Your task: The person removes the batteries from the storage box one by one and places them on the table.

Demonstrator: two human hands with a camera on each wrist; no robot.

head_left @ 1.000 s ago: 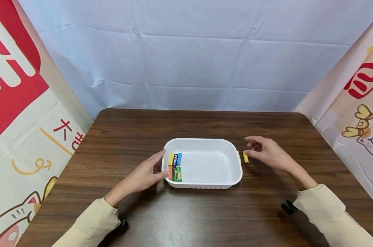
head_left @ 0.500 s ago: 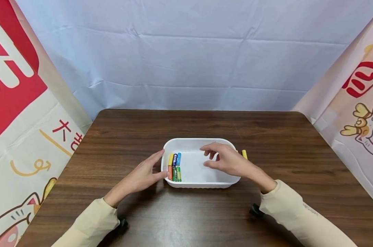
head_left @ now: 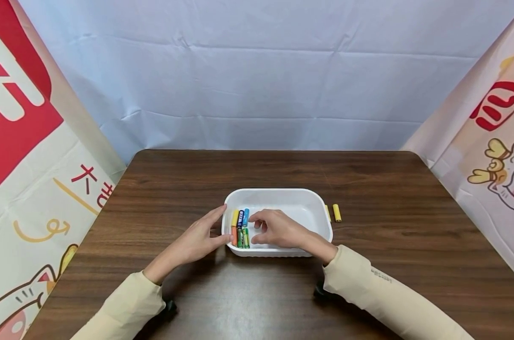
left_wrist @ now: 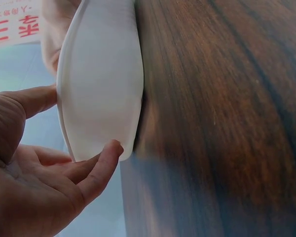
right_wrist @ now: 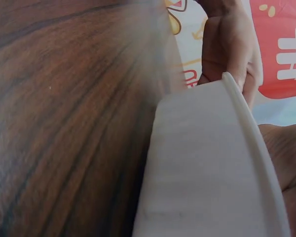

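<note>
In the head view a white tray (head_left: pixel 282 252) stands on the table. Several batteries lie in two short rows at its left end, among them a yellow battery (head_left: pixel 235 217), a light blue battery (head_left: pixel 246 216) and an orange battery (head_left: pixel 234 235). My left hand (head_left: pixel 196 241) rests against the tray's left end, thumb at the near rim and fingers along the outer wall, as the left wrist view also shows. Inside the tray, my right hand (head_left: pixel 278 230) is just right of the batteries, thumb and forefinger apart, with nothing visible between them. In the right wrist view the tray wall hides its fingertips.
A loose yellow battery (head_left: pixel 337 213) lies on the brown table (head_left: pixel 248 302) just right of the tray. Another yellow piece (head_left: pixel 327 212) shows partly at the tray's right rim. A pale cloth (head_left: pixel 257 85) hangs behind the table.
My right hand has moved left from beside the loose yellow battery, over the tray's right side, to the batteries inside. The left hand has stayed at the tray's end.
</note>
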